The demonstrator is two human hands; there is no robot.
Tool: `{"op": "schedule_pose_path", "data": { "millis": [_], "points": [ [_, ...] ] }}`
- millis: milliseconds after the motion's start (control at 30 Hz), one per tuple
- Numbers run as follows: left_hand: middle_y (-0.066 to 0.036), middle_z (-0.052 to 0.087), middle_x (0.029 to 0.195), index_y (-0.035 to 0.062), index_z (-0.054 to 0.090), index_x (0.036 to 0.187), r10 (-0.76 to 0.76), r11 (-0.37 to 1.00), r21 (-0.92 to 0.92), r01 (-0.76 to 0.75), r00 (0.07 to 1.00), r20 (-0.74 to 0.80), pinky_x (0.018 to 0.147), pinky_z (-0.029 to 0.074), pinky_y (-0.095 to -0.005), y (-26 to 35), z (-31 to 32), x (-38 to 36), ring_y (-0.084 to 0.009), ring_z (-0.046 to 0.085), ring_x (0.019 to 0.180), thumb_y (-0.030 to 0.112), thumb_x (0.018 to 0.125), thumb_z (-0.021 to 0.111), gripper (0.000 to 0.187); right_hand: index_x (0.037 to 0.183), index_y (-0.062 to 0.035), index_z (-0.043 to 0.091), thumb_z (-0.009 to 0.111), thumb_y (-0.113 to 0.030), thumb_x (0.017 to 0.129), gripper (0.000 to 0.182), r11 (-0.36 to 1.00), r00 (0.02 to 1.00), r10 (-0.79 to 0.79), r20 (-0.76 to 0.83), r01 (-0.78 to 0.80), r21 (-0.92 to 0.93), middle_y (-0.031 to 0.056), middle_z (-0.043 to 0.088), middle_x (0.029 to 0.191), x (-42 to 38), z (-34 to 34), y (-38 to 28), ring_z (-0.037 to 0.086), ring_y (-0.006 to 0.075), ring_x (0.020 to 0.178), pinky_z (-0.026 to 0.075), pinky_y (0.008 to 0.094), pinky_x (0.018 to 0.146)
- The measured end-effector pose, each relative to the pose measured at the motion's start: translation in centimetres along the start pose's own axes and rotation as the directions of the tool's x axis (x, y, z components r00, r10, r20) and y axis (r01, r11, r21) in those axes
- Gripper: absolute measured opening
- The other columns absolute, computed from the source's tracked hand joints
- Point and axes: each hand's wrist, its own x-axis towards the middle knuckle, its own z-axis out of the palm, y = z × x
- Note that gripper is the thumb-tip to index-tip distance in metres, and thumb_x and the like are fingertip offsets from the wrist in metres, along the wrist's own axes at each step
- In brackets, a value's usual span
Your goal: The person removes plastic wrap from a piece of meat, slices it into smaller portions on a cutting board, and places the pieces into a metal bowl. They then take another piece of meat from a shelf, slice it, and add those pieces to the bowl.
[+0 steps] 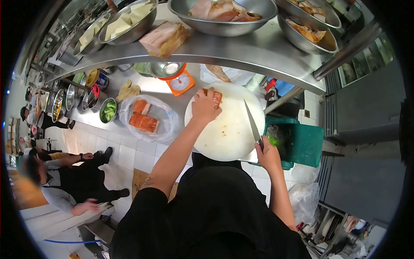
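My left hand [206, 106] is closed on a reddish-brown piece of meat [217, 99] near the top left of the round white cutting board [228, 138]. Held in my right hand [267, 153], a long knife [252, 120] points up and away over the board's right side, its blade apart from the meat. Small crumbs lie on the board near its middle. To the left, more red-skinned meat [143, 122] rests on a clear plastic bag [167, 115].
An orange scale [181, 84] stands behind the board. Bowls of meat and white blocks line the steel shelf [241, 45] above. A green bin [307, 144] is at the right. A bowl of greens [108, 111] sits left. Other people are at far left, one seated.
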Motion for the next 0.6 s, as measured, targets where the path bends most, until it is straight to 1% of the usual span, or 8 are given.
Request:
{"op": "schedule_pose_path", "data": {
  "millis": [133,200,233,333,467,533,567,600],
  "points": [
    [-0.021,0.051,0.151,0.0120,0.048,0.161,0.043,0.963,-0.264,-0.052,0.998,-0.037,0.110,0.054,-0.0476,-3.6,-1.1,0.4,-0.0381,0.060,0.137,0.034,0.084,0.091,0.091,0.130,-0.0048,0.062,0.067,-0.027,0.107,0.033,0.998,1.000,0.021,-0.016,-0.020,0.057,0.0283,0.076,0.092,-0.3,0.1,0.4,0.073,0.0544,0.088,0.056,0.0623,0.080],
    [-0.013,0.057,0.147,0.0081,0.051,0.156,0.193,0.571,-0.817,-0.080,0.980,0.039,0.109,0.055,-0.0405,-6.2,-1.8,0.6,-0.0242,0.062,0.134,0.024,0.090,0.088,0.077,0.131,-0.0051,0.062,0.066,-0.027,0.107,0.033,0.997,1.000,0.026,-0.016,-0.025,0.071,0.0282,0.076,0.092,-0.6,0.4,0.5,0.073,0.0545,0.088,0.056,0.0623,0.080],
    [-0.008,0.061,0.143,0.0047,0.051,0.154,0.146,0.433,-0.899,0.072,0.978,0.149,0.109,0.054,-0.0372,-6.7,-2.3,0.3,-0.0198,0.061,0.133,0.015,0.091,0.087,0.073,0.132,-0.0053,0.062,0.066,-0.028,0.107,0.033,0.998,0.999,0.029,-0.026,-0.027,0.065,0.0283,0.077,0.093,-0.6,0.4,0.5,0.073,0.0546,0.088,0.056,0.0622,0.080],
    [-0.008,0.061,0.143,0.0058,0.052,0.155,0.151,0.381,-0.922,0.068,0.979,0.135,0.110,0.053,-0.0368,-7.4,-3.2,-1.3,-0.0197,0.062,0.132,0.017,0.090,0.088,0.075,0.132,-0.0057,0.062,0.066,-0.028,0.107,0.034,0.998,0.999,0.030,-0.030,-0.028,0.064,0.0285,0.076,0.093,-0.5,0.4,0.6,0.073,0.0548,0.088,0.056,0.0622,0.079],
    [-0.009,0.061,0.143,0.0045,0.053,0.154,0.129,0.346,-0.936,0.060,0.985,0.110,0.110,0.053,-0.0372,-7.1,-2.8,-2.8,-0.0200,0.062,0.132,0.018,0.090,0.088,0.074,0.132,-0.0052,0.063,0.068,-0.026,0.106,0.034,0.998,1.000,0.030,0.007,-0.031,0.060,0.0289,0.076,0.092,-0.4,-0.2,0.2,0.073,0.0545,0.088,0.056,0.0621,0.079],
    [-0.012,0.062,0.138,0.0040,0.055,0.152,0.110,0.536,-0.837,-0.109,0.992,-0.058,0.110,0.054,-0.0418,-6.5,-2.1,-2.9,-0.0270,0.064,0.130,0.023,0.090,0.089,0.073,0.134,-0.0048,0.063,0.068,-0.024,0.105,0.035,0.998,1.000,-0.012,-0.010,0.013,0.061,0.0288,0.076,0.092,-0.4,0.1,0.1,0.073,0.0541,0.088,0.056,0.0613,0.079],
    [-0.012,0.062,0.138,0.0040,0.055,0.152,0.103,0.536,-0.838,-0.105,0.993,-0.059,0.110,0.054,-0.0418,-6.1,-1.6,-3.3,-0.0270,0.064,0.130,0.023,0.090,0.089,0.073,0.135,-0.0044,0.063,0.069,-0.022,0.104,0.036,0.997,0.998,-0.053,-0.031,0.055,0.063,0.0287,0.076,0.092,-0.4,0.2,0.0,0.073,0.0536,0.088,0.057,0.0606,0.079],
    [-0.016,0.062,0.135,0.0057,0.056,0.151,0.077,0.765,-0.625,-0.155,0.986,-0.150,0.108,0.055,-0.0446,-4.8,-2.3,-4.1,-0.0329,0.065,0.128,0.028,0.090,0.089,0.073,0.135,-0.0044,0.063,0.069,-0.022,0.104,0.036,0.996,0.998,-0.057,-0.024,0.059,0.061,0.0287,0.076,0.092,-0.4,0.3,-0.3,0.073,0.0536,0.088,0.057,0.0606,0.079]
  ]
}}
